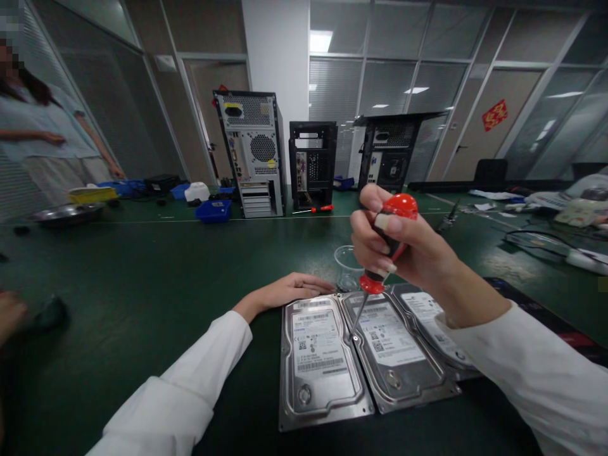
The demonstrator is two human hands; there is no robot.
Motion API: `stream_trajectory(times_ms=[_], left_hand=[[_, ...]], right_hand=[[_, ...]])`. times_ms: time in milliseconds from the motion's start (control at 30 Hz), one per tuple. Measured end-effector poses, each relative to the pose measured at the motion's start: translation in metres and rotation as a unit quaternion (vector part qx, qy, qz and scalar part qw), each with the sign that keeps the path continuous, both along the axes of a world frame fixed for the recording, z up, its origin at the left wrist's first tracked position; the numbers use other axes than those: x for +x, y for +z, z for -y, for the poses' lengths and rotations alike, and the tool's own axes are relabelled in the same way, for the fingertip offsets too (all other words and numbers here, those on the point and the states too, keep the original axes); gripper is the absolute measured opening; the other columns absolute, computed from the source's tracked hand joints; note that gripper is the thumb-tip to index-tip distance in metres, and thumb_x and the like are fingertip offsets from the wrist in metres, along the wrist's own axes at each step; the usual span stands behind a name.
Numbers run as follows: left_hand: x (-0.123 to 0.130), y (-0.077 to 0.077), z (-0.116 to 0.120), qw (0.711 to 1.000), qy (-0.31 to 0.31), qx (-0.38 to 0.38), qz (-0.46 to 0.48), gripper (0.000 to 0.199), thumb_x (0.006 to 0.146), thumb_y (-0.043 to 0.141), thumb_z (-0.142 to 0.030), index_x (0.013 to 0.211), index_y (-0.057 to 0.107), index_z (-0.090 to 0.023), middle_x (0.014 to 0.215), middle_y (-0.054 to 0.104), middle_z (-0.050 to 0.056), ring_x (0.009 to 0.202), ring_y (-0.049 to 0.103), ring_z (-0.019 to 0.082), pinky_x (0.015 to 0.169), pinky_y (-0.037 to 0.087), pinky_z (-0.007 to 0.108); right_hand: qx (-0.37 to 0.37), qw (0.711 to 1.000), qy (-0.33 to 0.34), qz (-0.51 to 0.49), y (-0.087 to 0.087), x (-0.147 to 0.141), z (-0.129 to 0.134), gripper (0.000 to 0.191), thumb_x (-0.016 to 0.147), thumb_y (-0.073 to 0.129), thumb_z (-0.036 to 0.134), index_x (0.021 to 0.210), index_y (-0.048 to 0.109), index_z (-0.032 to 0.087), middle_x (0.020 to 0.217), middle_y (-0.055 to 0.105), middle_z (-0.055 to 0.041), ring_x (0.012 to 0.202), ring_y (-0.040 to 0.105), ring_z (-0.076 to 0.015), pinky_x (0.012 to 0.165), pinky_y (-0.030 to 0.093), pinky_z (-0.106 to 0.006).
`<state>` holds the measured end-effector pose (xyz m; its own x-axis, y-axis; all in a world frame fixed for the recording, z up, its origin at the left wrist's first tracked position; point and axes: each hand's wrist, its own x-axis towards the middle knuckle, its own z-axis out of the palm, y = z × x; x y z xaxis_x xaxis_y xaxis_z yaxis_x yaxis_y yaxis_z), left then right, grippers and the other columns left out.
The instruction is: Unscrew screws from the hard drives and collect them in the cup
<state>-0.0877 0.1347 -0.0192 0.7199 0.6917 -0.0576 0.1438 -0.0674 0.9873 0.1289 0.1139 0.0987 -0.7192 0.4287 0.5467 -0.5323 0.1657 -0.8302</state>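
My right hand (pixel 403 247) is wrapped round a red and black screwdriver (pixel 372 284), held tilted with its tip down. The tip meets or nearly meets the left edge of the middle hard drive (pixel 392 348), close to a screw there. Lying flat with fingers stretched out, my left hand (pixel 292 289) rests by the far edge of the left hard drive (pixel 318 354). A third hard drive (pixel 430 313) sits on the right, partly covered by my right forearm. Just beyond the drives stands a clear plastic cup (pixel 346 261), partly hidden behind my right hand.
Computer cases (pixel 256 152) stand along the back of the green table (pixel 156 272), with another screwdriver (pixel 323 208) before them. Blue trays (pixel 213 211) and a metal bowl (pixel 66 214) are at back left. Cables (pixel 541 237) lie right. A person (pixel 52 133) stands far left; another hand shows at the left edge.
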Motion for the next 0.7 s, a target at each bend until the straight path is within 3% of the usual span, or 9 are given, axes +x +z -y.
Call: stream_trajectory(times_ms=[100,200,267,400,500,600,700], left_hand=[[-0.0016,-0.0033,-0.0015,1.000,-0.005,0.007,0.004,0.039,0.089,0.053,-0.024,0.126,0.052,-0.014,0.129,0.051,0.011,0.122,0.047,0.019,0.108,0.035,0.033],[-0.0027,-0.0067,-0.0040,1.000,0.002,0.019,0.003,0.038,0.089,0.054,-0.025,0.125,0.054,-0.015,0.127,0.053,0.010,0.119,0.050,0.018,0.106,0.037,0.031],[-0.0024,-0.0062,-0.0044,1.000,0.005,0.025,0.002,0.037,0.088,0.054,-0.024,0.124,0.055,-0.015,0.126,0.053,0.010,0.118,0.050,0.018,0.105,0.037,0.031],[-0.0001,0.0005,-0.0011,1.000,0.002,0.016,-0.005,0.037,0.089,0.053,-0.023,0.125,0.054,-0.015,0.128,0.052,0.010,0.121,0.048,0.019,0.107,0.035,0.034],[0.0004,0.0026,0.0006,1.000,0.000,0.007,-0.002,0.038,0.089,0.053,-0.024,0.126,0.053,-0.015,0.129,0.051,0.010,0.122,0.047,0.019,0.108,0.034,0.034],[-0.0007,-0.0002,-0.0009,1.000,0.003,0.007,0.004,0.038,0.088,0.054,-0.025,0.125,0.053,-0.015,0.129,0.051,0.010,0.121,0.048,0.018,0.107,0.035,0.033],[-0.0013,-0.0024,-0.0025,1.000,0.006,0.019,-0.003,0.038,0.088,0.055,-0.025,0.124,0.054,-0.015,0.128,0.052,0.009,0.121,0.049,0.018,0.106,0.036,0.031]], right_hand=[[-0.030,0.999,0.034,0.017,0.0012,0.0026,0.0012,0.026,0.087,0.048,0.044,0.094,0.047,0.019,0.069,0.048,0.0027,0.054,0.049,-0.0087,0.052,0.045,-0.023],[-0.040,0.998,0.025,0.041,0.0002,0.0023,0.0015,0.031,0.090,0.044,0.042,0.106,0.054,0.017,0.087,0.051,-0.0024,0.072,0.056,-0.0127,0.067,0.050,-0.030],[-0.023,0.999,0.000,0.042,-0.0012,0.0000,0.0016,0.023,0.087,0.054,0.038,0.100,0.056,0.019,0.092,0.053,-0.0020,0.076,0.057,-0.0118,0.070,0.051,-0.028],[0.010,1.000,-0.026,-0.013,-0.0015,-0.0035,0.0032,0.026,0.077,0.069,0.020,0.084,0.044,0.021,0.077,0.056,0.0036,0.056,0.054,-0.0067,0.052,0.047,-0.019],[-0.002,1.000,-0.012,0.001,0.0013,-0.0007,0.0050,0.022,0.082,0.062,0.027,0.088,0.042,0.022,0.060,0.047,0.0074,0.044,0.044,-0.0054,0.043,0.041,-0.017],[-0.029,0.999,0.015,0.032,0.0037,0.0041,0.0051,0.028,0.087,0.050,0.042,0.102,0.050,0.019,0.073,0.051,0.0010,0.060,0.052,-0.0107,0.056,0.049,-0.025],[-0.029,0.998,0.014,0.050,0.0033,0.0049,0.0038,0.028,0.089,0.048,0.039,0.105,0.056,0.017,0.090,0.053,-0.0029,0.077,0.057,-0.0132,0.070,0.052,-0.029]])
